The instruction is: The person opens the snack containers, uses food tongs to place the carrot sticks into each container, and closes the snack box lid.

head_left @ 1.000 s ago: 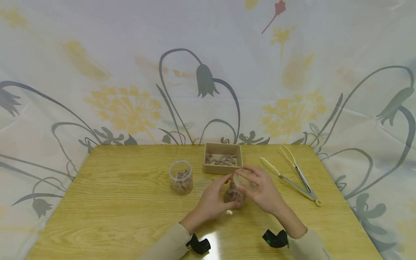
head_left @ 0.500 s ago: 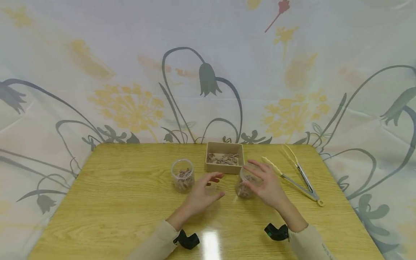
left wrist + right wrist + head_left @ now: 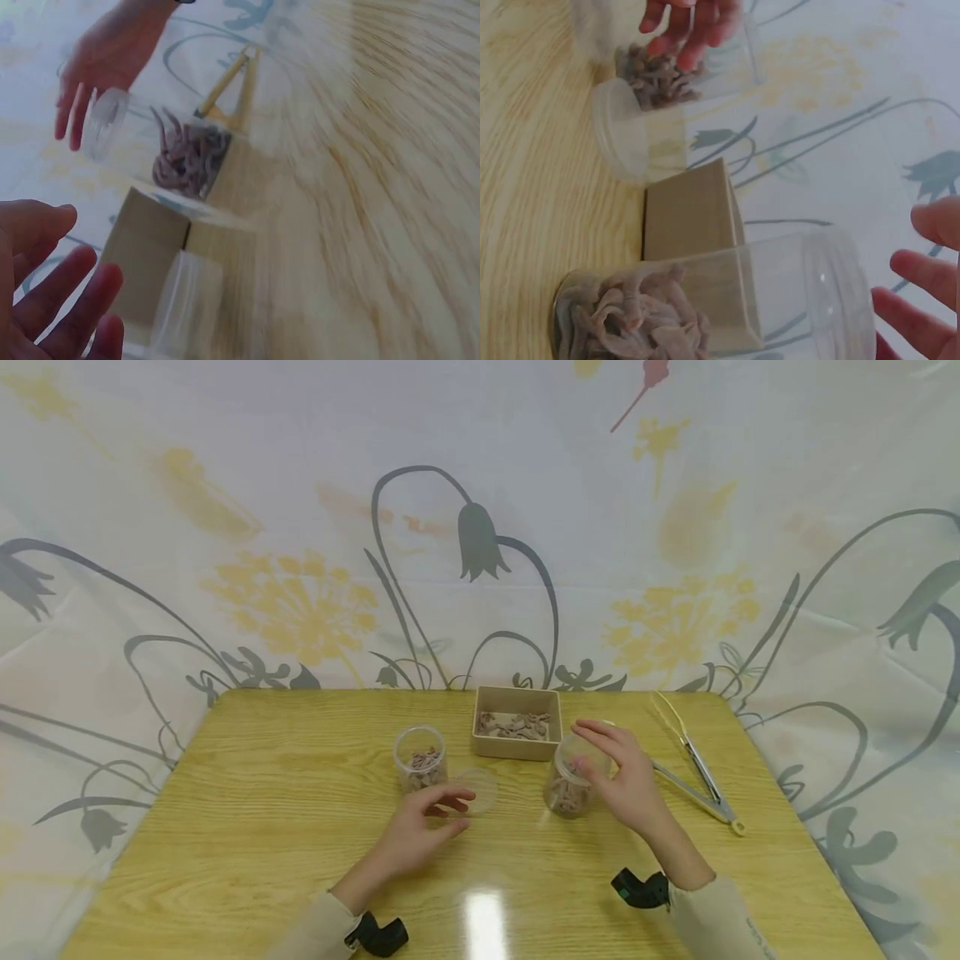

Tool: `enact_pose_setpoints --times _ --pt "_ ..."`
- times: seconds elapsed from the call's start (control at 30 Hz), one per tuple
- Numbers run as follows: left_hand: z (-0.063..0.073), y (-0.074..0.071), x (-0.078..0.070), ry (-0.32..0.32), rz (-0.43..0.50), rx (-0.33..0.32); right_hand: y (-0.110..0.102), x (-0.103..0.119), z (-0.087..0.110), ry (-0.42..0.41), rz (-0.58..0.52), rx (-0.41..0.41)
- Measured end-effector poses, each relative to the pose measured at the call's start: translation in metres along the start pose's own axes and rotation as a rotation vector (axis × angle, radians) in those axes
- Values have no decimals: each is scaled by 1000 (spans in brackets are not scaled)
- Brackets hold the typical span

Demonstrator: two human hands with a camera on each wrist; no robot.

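Note:
A clear jar (image 3: pixel 567 789) with greyish-brown curly strips in its lower part stands right of centre. My right hand (image 3: pixel 626 781) is at its upper right side, fingers spread and fingertips right by the rim. My left hand (image 3: pixel 416 835) hovers over the table with loosely bent fingers and nothing in them. It overlaps the base of a second jar (image 3: pixel 420 752), which holds similar strips (image 3: pixel 660 79). A translucent round lid (image 3: pixel 480 791) lies on the table just beyond my left fingertips. The right wrist view shows the near jar's strips (image 3: pixel 637 315) close up.
Behind the jars stands a beige rectangular box (image 3: pixel 513 747) with more strips inside. Tongs with pale yellow tips and metal arms (image 3: pixel 701 772) lie spread at the right, partly behind my right hand. A flower-printed cloth (image 3: pixel 480 527) hangs along the table's back edge.
The right-hand jar, earlier between both hands and tilted, now stands upright farther right. My left hand has let go and drawn left toward me; my right hand's fingers have loosened beside the jar.

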State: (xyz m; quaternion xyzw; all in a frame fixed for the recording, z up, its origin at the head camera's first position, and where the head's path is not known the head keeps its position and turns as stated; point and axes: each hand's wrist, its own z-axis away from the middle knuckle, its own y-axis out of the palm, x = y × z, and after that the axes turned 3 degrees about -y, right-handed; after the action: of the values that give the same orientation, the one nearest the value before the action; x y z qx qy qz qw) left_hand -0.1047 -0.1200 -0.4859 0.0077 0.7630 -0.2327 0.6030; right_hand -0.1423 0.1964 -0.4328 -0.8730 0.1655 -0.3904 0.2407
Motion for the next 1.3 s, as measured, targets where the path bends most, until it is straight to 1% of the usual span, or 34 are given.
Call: enact_pose_setpoints --times 0.07,0.13,0.23,0.33,0.4,0.47,0.57,0.63,0.73,0.87,0.9,0.97,1.07,1.1,1.13,1.2,1.3 --pt "4 -6 4 12 -5 -13 0 3 -2 -13 4 -19" --pt "9 -13 9 11 -19 -24 3 5 -4 -40 15 -32" --pt "15 -22 16 11 -37 -43 9 9 -6 -116 60 -51" --pt "20 -30 20 -24 -69 -78 16 14 -8 -187 92 -73" --pt "22 -37 20 -55 -83 -115 22 18 -8 -227 112 -82" --pt "24 -43 21 -91 -98 -165 28 22 -8 -249 115 -86" --pt "25 -50 24 -131 -100 -254 38 27 -7 -283 109 -81" --pt "25 -54 25 -148 -104 -308 45 28 -6 -298 96 -74" --pt "23 -55 27 -162 -126 -364 55 30 -3 -319 99 -73" --pt "21 -53 29 -181 -150 -398 69 31 1 -347 98 -84" --pt "20 -52 23 -194 -144 -399 73 31 3 -352 94 -85" --pt "19 -53 25 -205 -123 -395 79 30 6 -343 64 -71" --pt "15 -54 27 -212 -82 -374 88 28 11 -276 13 -21" --pt "14 -54 28 -209 -73 -364 92 28 12 -243 -2 0" --pt "12 -55 35 -200 -65 -357 96 27 14 -205 -24 21" --pt "10 -55 36 -184 -54 -340 104 26 16 -125 -58 58" --pt "6 -56 38 -159 -44 -313 116 23 18 -18 -113 87"
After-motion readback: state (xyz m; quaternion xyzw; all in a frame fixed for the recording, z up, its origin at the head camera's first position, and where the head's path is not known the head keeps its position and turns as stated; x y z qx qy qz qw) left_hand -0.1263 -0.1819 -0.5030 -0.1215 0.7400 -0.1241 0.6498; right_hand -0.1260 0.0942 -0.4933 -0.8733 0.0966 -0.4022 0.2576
